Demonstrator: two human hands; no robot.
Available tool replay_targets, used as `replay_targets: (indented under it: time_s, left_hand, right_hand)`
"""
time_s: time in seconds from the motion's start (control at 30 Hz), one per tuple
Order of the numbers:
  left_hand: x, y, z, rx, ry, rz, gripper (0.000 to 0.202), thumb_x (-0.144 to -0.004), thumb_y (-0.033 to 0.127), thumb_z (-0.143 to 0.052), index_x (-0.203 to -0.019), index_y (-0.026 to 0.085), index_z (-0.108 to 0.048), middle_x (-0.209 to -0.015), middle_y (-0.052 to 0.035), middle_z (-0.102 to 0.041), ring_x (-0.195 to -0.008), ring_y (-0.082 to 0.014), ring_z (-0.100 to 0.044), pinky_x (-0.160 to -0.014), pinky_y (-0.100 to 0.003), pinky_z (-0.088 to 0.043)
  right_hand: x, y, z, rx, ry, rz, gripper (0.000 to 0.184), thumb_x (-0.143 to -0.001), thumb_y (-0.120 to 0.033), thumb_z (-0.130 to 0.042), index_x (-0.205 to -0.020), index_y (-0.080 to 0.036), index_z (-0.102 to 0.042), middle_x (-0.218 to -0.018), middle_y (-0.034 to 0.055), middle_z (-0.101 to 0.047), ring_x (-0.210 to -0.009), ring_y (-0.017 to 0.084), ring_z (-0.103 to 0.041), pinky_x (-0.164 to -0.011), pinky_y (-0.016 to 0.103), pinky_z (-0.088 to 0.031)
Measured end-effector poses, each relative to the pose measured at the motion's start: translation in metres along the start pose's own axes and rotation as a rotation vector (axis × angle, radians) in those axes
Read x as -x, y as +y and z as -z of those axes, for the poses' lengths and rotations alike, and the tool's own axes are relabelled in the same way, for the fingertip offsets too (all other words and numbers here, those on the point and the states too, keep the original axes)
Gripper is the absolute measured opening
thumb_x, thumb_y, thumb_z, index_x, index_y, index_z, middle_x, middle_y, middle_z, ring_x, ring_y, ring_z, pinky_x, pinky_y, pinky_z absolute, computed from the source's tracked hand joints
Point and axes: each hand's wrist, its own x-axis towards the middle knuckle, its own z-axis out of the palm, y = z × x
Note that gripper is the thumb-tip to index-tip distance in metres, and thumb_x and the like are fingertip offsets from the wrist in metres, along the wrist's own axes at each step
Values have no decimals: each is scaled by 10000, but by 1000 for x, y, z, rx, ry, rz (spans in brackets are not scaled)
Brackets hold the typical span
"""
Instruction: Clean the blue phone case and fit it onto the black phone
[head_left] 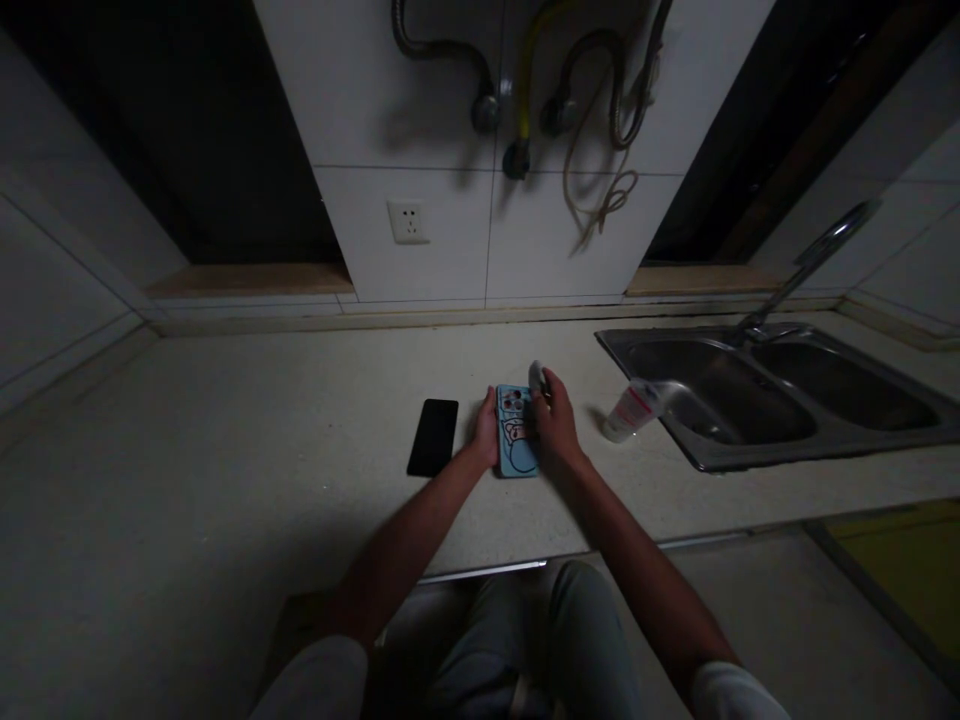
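Observation:
A phone in a light blue case (517, 457) with a cartoon drawing lies back side up, its camera lenses toward the far end. My left hand (487, 437) grips its left edge, thumb pointing up along the side. Over the right side of the phone is my right hand (556, 420), closed on a small whitish rounded object (537, 377) whose kind I cannot make out; the hand hides part of the case. Left of my hands a second, black phone (433, 437) rests flat on the countertop (330, 400).
To the right a clear plastic cup (631, 410) with red print leans by the rim of the steel double sink (686, 455). A tap (806, 265) rises behind the basins. The tiled wall carries a socket (408, 222), hoses and a looped cord (604, 205).

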Motion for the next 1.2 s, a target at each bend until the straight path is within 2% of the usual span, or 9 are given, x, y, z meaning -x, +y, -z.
replay_targets:
  time_s: [0.07,0.13,0.3,0.47,0.63,0.77,0.97,1.07,1.2]
  left_hand:
    - [-2,-2,1,0,57,-34,554,-962,586,-433,-1199,152,-681,-1052,-147,-759,-1021,-300,-713,-953,-451,-529]
    - [-4,-4,2,6,78,-49,536,-984,540,-378,-1228,162,-669,-1078,-143,-755,-1051,-291,-705,-978,-457,-514]
    - [-2,-7,6,40,30,-33,606,-984,543,-260,-1264,170,-646,-1082,-153,-748,-1110,-316,-682,-991,-519,-491]
    - [5,-3,6,10,41,-72,610,-928,645,-402,-1201,165,-660,-1091,-179,-739,-1081,-339,-689,-924,-522,-531]
    - [3,4,6,12,65,-61,634,-940,661,-394,-1157,130,-663,-1077,-185,-733,-1006,-307,-710,-867,-479,-559]
    - [0,4,7,17,42,-34,643,-922,679,-435,-1181,135,-660,-1059,-174,-737,-956,-293,-721,-827,-448,-568]
    - [-1,-5,4,-11,19,-13,624,-931,648,-461,-1130,107,-699,-965,-168,-760,-945,-302,-729,-882,-440,-564]
    - [-1,-8,2,-23,48,-82,552,-946,588,-476,-1158,134,-707,-990,-140,-769,-993,-295,-725,-953,-432,-539]
    - [0,-7,4,-44,44,-120,514,-908,561,-554,-1212,172,-698,-1079,-119,-766,-1076,-288,-702,-1029,-426,-495]
  right_hand:
    - [4,-6,-11,245,-75,175,466,-964,-350,-469,-1399,-206,-551,-1410,145,-579,-1317,267,-524,-1116,489,-425]
    - [10,-12,-24,381,-205,256,443,-964,-277,-459,-1379,-192,-590,-1451,145,-567,-1395,271,-470,-1186,508,-350]
    - [30,-25,-40,545,-317,280,509,-928,-121,-432,-1417,-149,-570,-1508,160,-524,-1433,267,-450,-1195,484,-367]
    - [61,-36,-30,640,-357,318,528,-915,-136,-504,-1438,-179,-556,-1488,141,-551,-1406,286,-492,-1168,484,-426]
    - [97,-39,-7,645,-380,321,452,-973,-214,-494,-1416,-208,-581,-1432,133,-606,-1351,283,-555,-1126,477,-484]
    - [110,-35,9,651,-365,283,460,-973,-257,-526,-1430,-232,-567,-1440,129,-599,-1343,296,-561,-1120,499,-489]
    - [84,-18,4,645,-225,89,698,-985,-440,-523,-1570,-108,-338,-1630,213,-305,-1524,349,-271,-1204,553,-346]
    - [57,-12,-10,577,-192,117,715,-997,-447,-485,-1588,-100,-282,-1646,216,-264,-1548,338,-197,-1234,584,-250]
    - [28,-13,-28,581,-185,162,674,-999,-410,-459,-1566,-72,-324,-1636,236,-273,-1551,347,-179,-1232,618,-202]
